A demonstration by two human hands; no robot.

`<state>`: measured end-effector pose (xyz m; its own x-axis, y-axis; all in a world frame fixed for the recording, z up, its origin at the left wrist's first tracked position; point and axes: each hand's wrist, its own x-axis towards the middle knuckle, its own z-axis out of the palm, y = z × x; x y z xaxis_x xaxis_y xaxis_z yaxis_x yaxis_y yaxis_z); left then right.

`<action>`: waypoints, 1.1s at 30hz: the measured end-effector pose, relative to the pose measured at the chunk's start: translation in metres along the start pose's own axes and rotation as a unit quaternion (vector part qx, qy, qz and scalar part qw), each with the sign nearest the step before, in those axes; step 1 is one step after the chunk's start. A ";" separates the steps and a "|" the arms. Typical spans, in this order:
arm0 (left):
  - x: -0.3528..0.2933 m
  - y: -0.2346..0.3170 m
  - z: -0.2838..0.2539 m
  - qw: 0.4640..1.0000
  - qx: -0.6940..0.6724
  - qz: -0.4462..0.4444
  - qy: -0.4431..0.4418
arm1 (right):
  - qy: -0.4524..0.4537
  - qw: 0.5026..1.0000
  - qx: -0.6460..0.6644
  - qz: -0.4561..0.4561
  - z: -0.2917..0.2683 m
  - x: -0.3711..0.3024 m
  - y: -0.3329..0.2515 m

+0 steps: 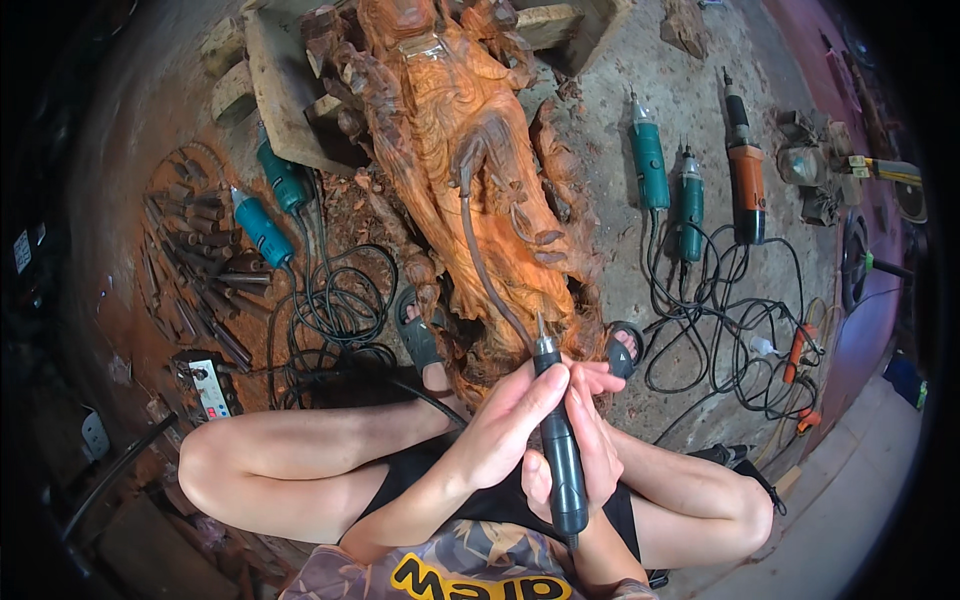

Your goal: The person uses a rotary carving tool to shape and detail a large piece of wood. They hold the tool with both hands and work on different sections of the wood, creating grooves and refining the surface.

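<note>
Left hand and right hand clutch a black handpiece, partly hidden from here; wood carving runs outta view.

The tool is glossy black with a silver tip. Orange, streaked and edged with dark brown, covers the carving. Teal marks the left grinders and two right grinders; the farthest-right grinder is orange and black. Cables are black, the chisels dark brown, the sawdust rusty orange, the floor grey, the right wall purplish. Near, black shorts meet a greyish-mauve shirt with tan leaf-like shapes and black lettering on yellow.
</note>
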<state>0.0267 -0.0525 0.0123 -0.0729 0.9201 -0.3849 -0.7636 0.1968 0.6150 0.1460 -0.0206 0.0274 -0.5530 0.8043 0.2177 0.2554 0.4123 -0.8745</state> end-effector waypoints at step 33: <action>0.011 0.010 -0.013 0.987 -0.134 -0.062 0.064 | -0.097 0.991 0.079 0.052 0.001 0.050 0.018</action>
<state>0.0106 -0.0450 0.0054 -0.0348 0.8410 -0.5400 -0.9126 0.1935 0.3602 0.1218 0.0261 0.0222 -0.6754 0.7358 0.0487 0.2008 0.2470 -0.9480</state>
